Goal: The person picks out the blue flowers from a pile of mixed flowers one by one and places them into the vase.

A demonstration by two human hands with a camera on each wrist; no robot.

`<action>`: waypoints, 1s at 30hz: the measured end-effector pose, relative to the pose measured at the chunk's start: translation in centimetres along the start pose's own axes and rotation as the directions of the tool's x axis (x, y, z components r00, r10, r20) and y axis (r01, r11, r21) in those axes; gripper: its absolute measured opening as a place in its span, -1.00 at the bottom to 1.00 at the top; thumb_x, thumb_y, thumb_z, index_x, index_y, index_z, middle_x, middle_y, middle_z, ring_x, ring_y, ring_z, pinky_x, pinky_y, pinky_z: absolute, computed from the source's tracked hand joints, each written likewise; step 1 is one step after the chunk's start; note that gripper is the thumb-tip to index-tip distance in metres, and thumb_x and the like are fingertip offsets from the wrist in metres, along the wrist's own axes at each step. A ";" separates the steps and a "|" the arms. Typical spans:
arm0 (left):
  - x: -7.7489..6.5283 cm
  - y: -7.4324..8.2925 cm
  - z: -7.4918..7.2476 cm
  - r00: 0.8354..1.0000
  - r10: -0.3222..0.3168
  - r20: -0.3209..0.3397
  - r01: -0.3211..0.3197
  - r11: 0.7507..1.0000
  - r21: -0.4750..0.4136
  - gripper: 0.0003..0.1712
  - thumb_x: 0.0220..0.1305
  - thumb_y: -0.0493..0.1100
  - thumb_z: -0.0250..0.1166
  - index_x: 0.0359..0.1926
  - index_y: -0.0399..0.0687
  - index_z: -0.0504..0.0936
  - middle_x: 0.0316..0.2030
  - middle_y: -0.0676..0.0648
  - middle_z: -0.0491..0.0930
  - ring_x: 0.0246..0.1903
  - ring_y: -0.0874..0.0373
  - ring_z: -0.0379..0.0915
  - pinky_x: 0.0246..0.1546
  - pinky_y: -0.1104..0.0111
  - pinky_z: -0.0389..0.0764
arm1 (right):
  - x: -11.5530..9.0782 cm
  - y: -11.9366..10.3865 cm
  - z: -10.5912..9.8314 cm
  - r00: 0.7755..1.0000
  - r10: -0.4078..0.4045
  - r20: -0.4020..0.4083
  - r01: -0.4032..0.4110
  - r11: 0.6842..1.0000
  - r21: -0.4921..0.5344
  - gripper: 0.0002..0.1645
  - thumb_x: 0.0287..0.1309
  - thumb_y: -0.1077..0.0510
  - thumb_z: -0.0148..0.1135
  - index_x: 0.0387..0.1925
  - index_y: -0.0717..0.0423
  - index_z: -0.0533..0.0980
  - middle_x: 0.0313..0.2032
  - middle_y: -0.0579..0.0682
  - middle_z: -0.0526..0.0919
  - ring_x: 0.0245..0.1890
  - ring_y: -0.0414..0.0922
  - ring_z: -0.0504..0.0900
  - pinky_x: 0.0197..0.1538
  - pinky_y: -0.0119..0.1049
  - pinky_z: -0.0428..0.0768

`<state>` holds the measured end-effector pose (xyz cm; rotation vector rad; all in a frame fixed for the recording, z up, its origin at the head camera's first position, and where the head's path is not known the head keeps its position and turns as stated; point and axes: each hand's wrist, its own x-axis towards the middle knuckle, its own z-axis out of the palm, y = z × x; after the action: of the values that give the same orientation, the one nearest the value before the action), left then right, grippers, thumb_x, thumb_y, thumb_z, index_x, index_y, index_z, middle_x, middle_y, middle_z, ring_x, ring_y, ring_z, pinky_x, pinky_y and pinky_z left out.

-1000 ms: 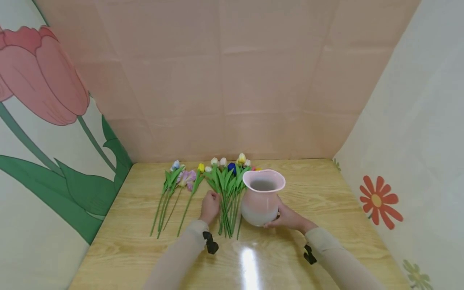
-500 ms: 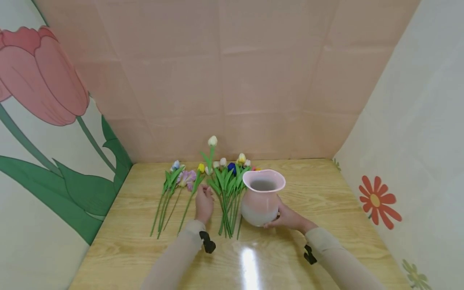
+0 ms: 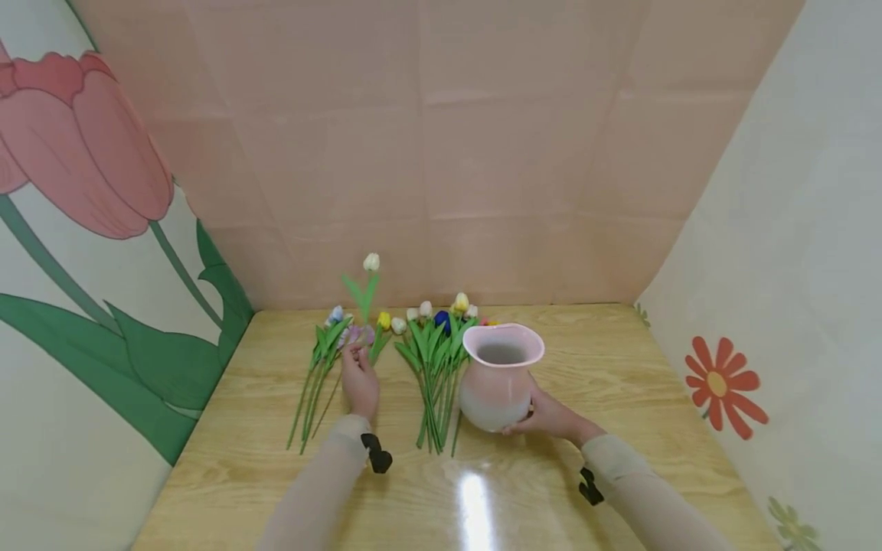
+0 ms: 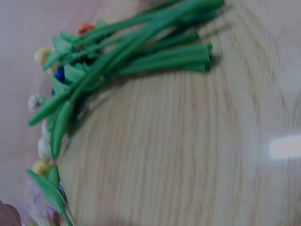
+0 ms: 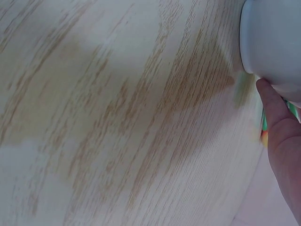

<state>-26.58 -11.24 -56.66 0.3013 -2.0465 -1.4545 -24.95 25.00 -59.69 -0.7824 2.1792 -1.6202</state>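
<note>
In the head view my left hand [image 3: 360,383] pinches a white artificial tulip [image 3: 372,262] by its stem, flower up, above the purple flower [image 3: 350,337]. Only a bit of that hand shows at the corner of the left wrist view. My right hand [image 3: 551,417] grips the side of a pink and pale grey vase [image 3: 492,394] with a wavy rim, thumb low on its belly. The vase stands tilted toward me. From the right wrist camera, one digit [image 5: 280,127] lies against the pale vase wall [image 5: 277,42].
Left of the vase lies a bunch of tulips [image 3: 430,375] with crossed green stems and white, blue and yellow heads. Further left are a yellow tulip [image 3: 384,321] and a light blue tulip [image 3: 335,314] on the wooden table [image 3: 227,474]. A pinkish wall [image 3: 427,191] stands behind.
My left hand has moved left from the bunch, lifting the white tulip up and carrying it over the purple flower. My right hand and the vase have stayed in place.
</note>
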 end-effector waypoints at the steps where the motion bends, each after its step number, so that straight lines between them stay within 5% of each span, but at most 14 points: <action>1: 0.1 -0.4 -0.2 1.000 -0.006 -0.004 0.006 1.000 0.025 -0.74 0.39 -0.17 -0.01 -0.01 -0.23 0.41 -0.28 -0.23 0.52 -0.35 -0.02 0.44 -0.39 0.20 0.43 | 0.0 0.1 0.0 1.000 0.003 -0.002 -0.003 1.000 -0.001 0.42 -0.34 0.19 0.57 0.39 -0.32 -0.21 0.30 -0.08 0.14 0.24 -0.03 0.24 0.19 0.10 0.21; 10: 0.8 -2.7 -2.3 0.993 -0.120 -0.004 0.116 0.955 0.272 -0.76 0.37 -0.07 0.05 -0.05 -0.05 0.47 -0.35 -0.10 0.57 -0.50 0.01 0.44 -0.51 0.20 0.40 | -0.1 0.2 0.0 1.000 0.006 0.014 -0.005 1.000 -0.028 0.40 -0.27 0.17 0.54 0.39 -0.34 -0.25 0.31 -0.09 0.11 0.25 -0.01 0.21 0.18 0.07 0.22; 15: 0.9 -3.1 -2.9 0.991 -0.136 0.016 0.123 0.932 0.342 -0.80 0.36 -0.10 0.07 -0.12 -0.10 0.49 -0.31 -0.13 0.50 -0.40 -0.04 0.45 -0.42 0.16 0.43 | -0.1 0.0 -0.1 1.000 0.005 0.010 -0.005 1.000 -0.029 0.40 -0.28 0.15 0.55 0.39 -0.33 -0.25 0.32 -0.09 0.08 0.25 -0.01 0.20 0.18 0.07 0.21; 22: 0.7 -4.7 -2.8 0.992 -0.122 -0.023 0.117 0.852 0.510 -0.87 0.27 -0.14 0.17 -0.29 -0.10 0.53 -0.33 -0.14 0.48 -0.28 -0.08 0.42 -0.26 0.07 0.38 | -0.1 0.0 0.0 1.000 -0.013 0.024 0.014 0.999 -0.030 0.40 -0.27 0.14 0.54 0.40 -0.30 -0.26 0.32 -0.07 0.09 0.25 0.00 0.21 0.18 0.08 0.22; 30: 0.9 -5.4 -3.0 0.985 -0.173 0.014 0.130 0.787 0.603 -0.88 0.25 -0.10 0.18 -0.29 -0.03 0.58 -0.30 -0.13 0.52 -0.18 -0.12 0.40 -0.08 0.00 0.27 | 0.0 0.2 0.0 0.999 -0.042 0.027 0.042 0.999 -0.018 0.39 -0.26 0.20 0.53 0.40 -0.24 -0.26 0.29 0.00 0.13 0.21 0.01 0.27 0.16 0.00 0.28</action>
<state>-26.37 -15.99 -60.68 0.6949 -2.5550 -0.8544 -24.96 25.05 -59.88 -0.8557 2.1762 -1.6027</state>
